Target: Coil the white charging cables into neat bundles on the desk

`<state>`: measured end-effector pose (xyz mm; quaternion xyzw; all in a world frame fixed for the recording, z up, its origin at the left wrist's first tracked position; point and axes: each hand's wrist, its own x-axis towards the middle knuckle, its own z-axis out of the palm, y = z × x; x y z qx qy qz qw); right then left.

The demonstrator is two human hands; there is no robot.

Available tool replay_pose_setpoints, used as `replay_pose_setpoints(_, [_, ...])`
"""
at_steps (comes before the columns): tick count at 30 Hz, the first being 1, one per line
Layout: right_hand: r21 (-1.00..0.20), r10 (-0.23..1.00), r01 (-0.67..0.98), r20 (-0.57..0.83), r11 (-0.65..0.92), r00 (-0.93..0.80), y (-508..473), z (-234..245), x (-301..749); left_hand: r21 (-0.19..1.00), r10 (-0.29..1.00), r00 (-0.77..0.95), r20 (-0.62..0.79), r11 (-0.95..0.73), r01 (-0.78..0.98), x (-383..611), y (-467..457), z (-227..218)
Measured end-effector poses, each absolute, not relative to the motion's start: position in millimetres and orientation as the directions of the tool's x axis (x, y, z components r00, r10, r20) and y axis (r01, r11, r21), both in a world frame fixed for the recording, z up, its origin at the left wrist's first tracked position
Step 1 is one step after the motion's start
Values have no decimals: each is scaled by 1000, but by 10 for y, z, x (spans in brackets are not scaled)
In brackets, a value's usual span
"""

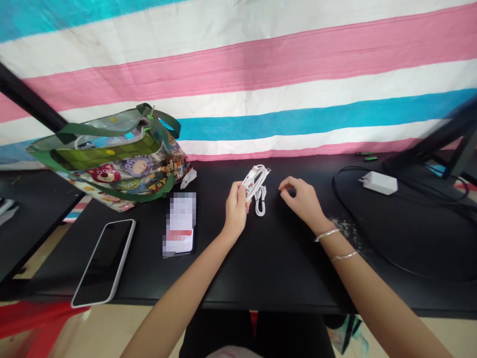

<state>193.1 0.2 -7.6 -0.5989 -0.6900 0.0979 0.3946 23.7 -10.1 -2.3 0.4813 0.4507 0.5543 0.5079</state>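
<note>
My left hand is closed around a coiled white cable, holding it just above the black table; one loop hangs down to the tabletop. My right hand rests on the table a little to the right, fingers curled in a pinch on something small and dark that I cannot make out. Two thin bracelets sit on that wrist.
A cartoon-print tote bag with green straps stands at the back left. A phone in a white case lies face up near the front left edge, another phone beside it. A white charger with a black cable lies at the right.
</note>
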Motion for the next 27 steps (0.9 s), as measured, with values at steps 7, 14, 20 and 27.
replay_pose_setpoints(7, [-606, 909, 752, 416, 258, 23, -1, -77, 1920, 989, 994, -12, 104, -105, -101, 231, -100, -55])
replay_pose_setpoints(14, [-584, 905, 766, 425, 268, 7, 0, -69, 1940, 992, 995, -10, 98, -98, -75, 236, -106, -44])
replay_pose_setpoints(20, [-568, 896, 767, 444, 297, -18, 11, -81, 1964, 993, 995, -14, 98, -99, -62, 233, -104, -33])
replay_pose_setpoints(27, [-565, 901, 771, 432, 293, -26, 10, -104, 1952, 994, 995, -11, 101, -101, -35, 227, -102, -13])
